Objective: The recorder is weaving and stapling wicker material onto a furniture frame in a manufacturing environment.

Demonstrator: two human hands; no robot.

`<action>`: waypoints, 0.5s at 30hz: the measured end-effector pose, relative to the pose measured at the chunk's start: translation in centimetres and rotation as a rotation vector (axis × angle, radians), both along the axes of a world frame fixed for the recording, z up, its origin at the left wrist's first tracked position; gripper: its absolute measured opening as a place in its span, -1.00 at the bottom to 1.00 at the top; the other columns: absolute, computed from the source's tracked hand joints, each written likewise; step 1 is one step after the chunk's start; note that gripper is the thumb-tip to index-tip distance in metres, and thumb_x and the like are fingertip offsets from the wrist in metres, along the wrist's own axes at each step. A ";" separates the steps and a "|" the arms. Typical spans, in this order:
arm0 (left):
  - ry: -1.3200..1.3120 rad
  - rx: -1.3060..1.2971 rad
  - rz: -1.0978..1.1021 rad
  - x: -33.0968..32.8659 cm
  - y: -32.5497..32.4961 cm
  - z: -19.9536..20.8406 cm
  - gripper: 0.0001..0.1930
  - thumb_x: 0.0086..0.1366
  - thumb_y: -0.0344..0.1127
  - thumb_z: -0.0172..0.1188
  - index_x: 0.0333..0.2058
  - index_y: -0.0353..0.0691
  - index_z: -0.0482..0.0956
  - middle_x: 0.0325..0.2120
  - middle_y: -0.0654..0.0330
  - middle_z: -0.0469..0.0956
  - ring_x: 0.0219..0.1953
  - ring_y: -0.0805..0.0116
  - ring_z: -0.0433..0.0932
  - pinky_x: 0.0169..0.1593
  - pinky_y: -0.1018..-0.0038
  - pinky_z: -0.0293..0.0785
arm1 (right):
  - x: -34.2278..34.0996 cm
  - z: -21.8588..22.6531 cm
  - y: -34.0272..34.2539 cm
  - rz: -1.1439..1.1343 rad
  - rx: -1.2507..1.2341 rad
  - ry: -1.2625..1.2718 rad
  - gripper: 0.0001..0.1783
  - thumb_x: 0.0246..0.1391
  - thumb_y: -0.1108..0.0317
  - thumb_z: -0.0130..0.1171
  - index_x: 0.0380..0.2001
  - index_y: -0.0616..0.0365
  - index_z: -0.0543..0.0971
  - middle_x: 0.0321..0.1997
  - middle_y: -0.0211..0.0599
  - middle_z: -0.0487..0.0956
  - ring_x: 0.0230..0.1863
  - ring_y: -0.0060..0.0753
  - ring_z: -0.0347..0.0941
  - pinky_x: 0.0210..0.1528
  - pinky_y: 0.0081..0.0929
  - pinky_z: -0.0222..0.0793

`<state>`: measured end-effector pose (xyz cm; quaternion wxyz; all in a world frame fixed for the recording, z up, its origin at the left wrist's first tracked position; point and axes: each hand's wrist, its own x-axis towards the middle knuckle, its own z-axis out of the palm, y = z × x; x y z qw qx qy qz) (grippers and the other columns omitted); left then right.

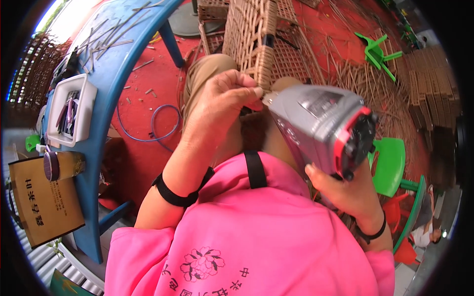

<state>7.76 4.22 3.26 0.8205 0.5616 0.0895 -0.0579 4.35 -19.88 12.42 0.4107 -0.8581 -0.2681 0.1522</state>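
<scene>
A woven wicker panel (249, 39) with a wrapped edge stands up between my knees. My left hand (229, 96) pinches the lower end of that wrapped edge, thumb and fingers pressed together on it. Held in my right hand (340, 190) is a grey and red nail gun (318, 111). Its nose touches or nearly touches the wicker beside my left fingertips; the exact contact is too small to make out. The tool's body hides most of my right fingers and the grip.
At left, a blue table (116, 84) carries a white tray (89, 106) of small tools, a lidded jar (69, 165) and loose strips. A blue hose (153, 121) curls on the red floor. Green stools (387, 165), stacked wicker panels (434, 84) and scattered canes (345, 79) lie right.
</scene>
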 end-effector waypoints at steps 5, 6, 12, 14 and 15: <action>-0.022 -0.007 0.014 0.0 0.3 -0.9 -0.89 0.23 -0.46 0.21 -0.31 -0.30 0.47 -0.47 0.21 0.56 -0.42 0.40 0.59 -0.23 0.55 0.50 | -0.4 0.4 1.3 -0.067 0.019 0.116 -0.47 -0.07 0.54 0.32 0.03 0.29 0.44 -0.11 -0.34 0.56 -0.13 -0.59 0.48 -0.11 -0.51 0.45; -0.010 0.017 0.017 0.0 0.4 -0.9 -0.89 0.25 -0.45 0.20 -0.29 -0.30 0.47 -0.45 0.20 0.56 -0.40 0.40 0.59 -0.23 0.54 0.50 | -0.5 0.4 1.4 -0.097 0.022 0.141 -0.47 -0.07 0.54 0.32 0.03 0.29 0.44 -0.13 -0.34 0.56 -0.14 -0.60 0.48 -0.12 -0.52 0.45; -0.022 0.001 -0.019 0.2 0.6 -1.1 -0.90 0.27 -0.45 0.19 -0.26 -0.29 0.48 -0.41 0.21 0.56 -0.36 0.42 0.59 -0.21 0.53 0.50 | -0.7 -0.7 1.4 -0.154 0.155 0.101 -0.78 -0.08 0.44 0.27 -0.30 0.25 0.57 -0.53 -0.31 0.57 -0.50 -0.63 0.37 -0.37 -0.50 0.37; -0.063 0.018 -0.023 0.4 0.6 -1.4 -0.89 0.27 -0.45 0.19 -0.25 -0.30 0.47 -0.41 0.22 0.56 -0.35 0.43 0.58 -0.20 0.53 0.50 | -0.7 -0.9 0.6 -0.156 0.190 0.074 -0.77 -0.09 0.41 0.30 -0.32 0.24 0.57 -0.54 -0.36 0.56 -0.50 -0.65 0.35 -0.38 -0.51 0.36; -0.099 0.018 -0.040 0.4 0.5 -1.5 -0.88 0.27 -0.44 0.20 -0.25 -0.30 0.47 -0.40 0.22 0.56 -0.34 0.44 0.58 -0.20 0.52 0.50 | -0.9 -0.8 -0.2 -0.204 0.165 0.171 -0.77 -0.10 0.39 0.33 -0.34 0.22 0.57 -0.54 -0.41 0.55 -0.50 -0.67 0.34 -0.39 -0.51 0.35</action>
